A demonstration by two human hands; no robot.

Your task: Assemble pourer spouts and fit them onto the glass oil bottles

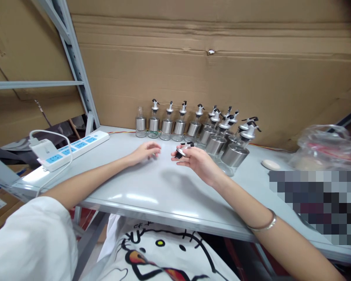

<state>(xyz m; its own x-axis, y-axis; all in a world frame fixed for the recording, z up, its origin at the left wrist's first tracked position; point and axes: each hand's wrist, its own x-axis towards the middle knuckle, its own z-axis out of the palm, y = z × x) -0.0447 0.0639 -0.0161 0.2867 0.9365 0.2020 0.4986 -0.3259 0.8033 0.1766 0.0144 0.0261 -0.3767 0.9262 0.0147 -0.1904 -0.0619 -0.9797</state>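
My right hand (197,160) is closed on a pourer cap (181,151), silver with a black lever and a black stopper end, held above the tabletop. My left hand (146,153) rests over the table with its fingers loosely curled and apart, holding nothing. Behind the hands, glass oil bottles with metal sleeves stand in a row. The leftmost bottle (140,124) has a bare neck without a cap. Beside it, another bottle (154,123) carries a silver and black pourer, as do the several others, down to the nearest large bottle (235,154) right of my right hand.
A white power strip (83,146) with a plugged-in charger (43,150) and cable lies at the left. On the right are a pale oval object (270,164) and clear plastic bags (324,148). Cardboard (193,70) backs the grey table (140,187).
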